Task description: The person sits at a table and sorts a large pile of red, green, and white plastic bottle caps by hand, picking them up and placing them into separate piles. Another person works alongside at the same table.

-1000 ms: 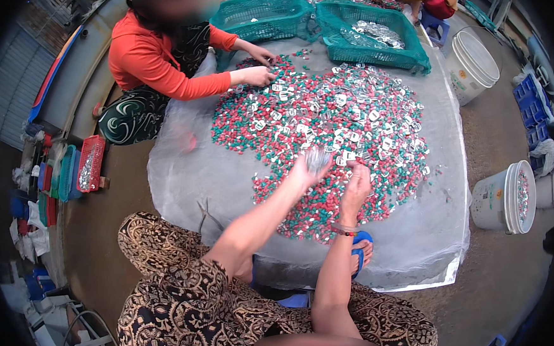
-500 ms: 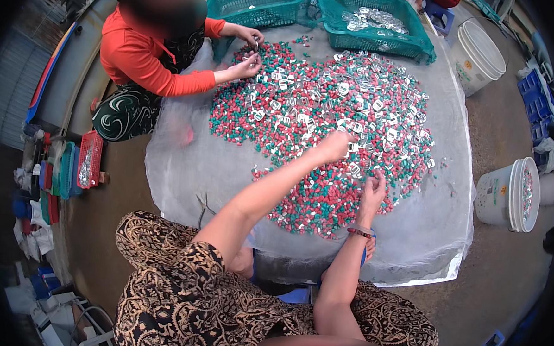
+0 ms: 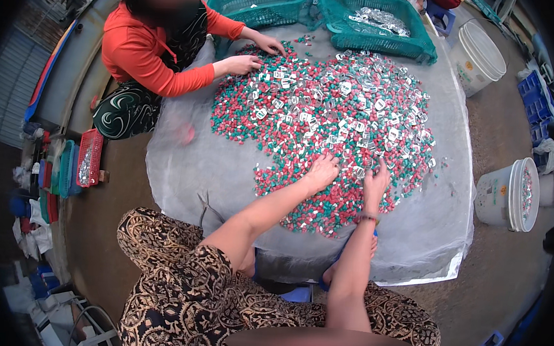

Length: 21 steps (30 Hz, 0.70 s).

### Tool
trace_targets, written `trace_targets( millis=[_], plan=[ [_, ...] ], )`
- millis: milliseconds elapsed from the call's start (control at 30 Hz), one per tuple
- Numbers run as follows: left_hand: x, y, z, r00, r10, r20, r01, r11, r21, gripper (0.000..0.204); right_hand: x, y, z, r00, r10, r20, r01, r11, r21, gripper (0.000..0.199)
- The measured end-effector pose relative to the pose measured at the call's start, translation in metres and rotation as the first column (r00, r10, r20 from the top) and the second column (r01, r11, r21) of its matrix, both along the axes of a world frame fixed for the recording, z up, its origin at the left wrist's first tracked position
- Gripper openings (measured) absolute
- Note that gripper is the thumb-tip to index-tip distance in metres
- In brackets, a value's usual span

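Observation:
A broad pile of small red, green and white pellets (image 3: 313, 210) covers the middle of a sheet-covered work surface. Many flat, shiny buckle-like metal pieces (image 3: 392, 134) lie scattered over it. My left hand (image 3: 323, 170) rests on the near part of the pile, its fingers spread among the pellets. To its right, my right hand (image 3: 376, 179) reaches onto the pile with thumb and index finger apart. No piece shows in either hand. A dark bracelet (image 3: 368, 217) circles my right wrist. Left of my left forearm lie pliers (image 3: 205, 205).
Across at the left, a co-worker in an orange top (image 3: 146, 54) has both hands on the pile. Green baskets (image 3: 386, 48) stand at the far edge, one holding metal pieces. White buckets (image 3: 497, 196) stand right; a red basket (image 3: 89, 161) stands left.
My left hand has drawn back toward me and to the left. My right hand has pushed slightly farther forward. The co-worker's hands have lowered and spread onto the pile.

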<state>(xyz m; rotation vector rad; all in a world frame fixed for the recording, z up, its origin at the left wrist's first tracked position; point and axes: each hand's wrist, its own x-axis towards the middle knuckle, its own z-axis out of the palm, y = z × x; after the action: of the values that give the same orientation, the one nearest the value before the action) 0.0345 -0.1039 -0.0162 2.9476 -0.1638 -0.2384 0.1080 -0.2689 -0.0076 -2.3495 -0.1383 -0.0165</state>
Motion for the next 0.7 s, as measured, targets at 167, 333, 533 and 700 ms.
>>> trace_targets(
  millis=[167,333,533,700],
  plan=[
    [-0.036,0.025,0.012,0.972,0.236,0.017,-0.233,0.966,-0.109,0.028,0.005,0.011,-0.038,0.960,-0.017,-0.279,-0.087,0.930,-0.357,0.068],
    [-0.057,0.063,0.014,0.851,0.512,-0.120,-0.503,0.725,-0.470,0.025,-0.039,0.040,-0.053,0.935,0.285,-0.210,-0.333,0.910,-0.248,0.061],
    [-0.068,0.070,0.017,0.806,0.583,-0.104,-0.537,0.645,-0.544,0.030,-0.060,0.055,-0.023,0.867,0.435,-0.241,-0.487,0.842,-0.231,0.032],
    [-0.059,0.073,0.024,0.734,0.570,-0.370,-0.626,0.354,-0.695,0.029,-0.047,0.059,0.002,0.902,0.396,-0.174,-0.354,0.907,0.230,0.032]
  ],
)
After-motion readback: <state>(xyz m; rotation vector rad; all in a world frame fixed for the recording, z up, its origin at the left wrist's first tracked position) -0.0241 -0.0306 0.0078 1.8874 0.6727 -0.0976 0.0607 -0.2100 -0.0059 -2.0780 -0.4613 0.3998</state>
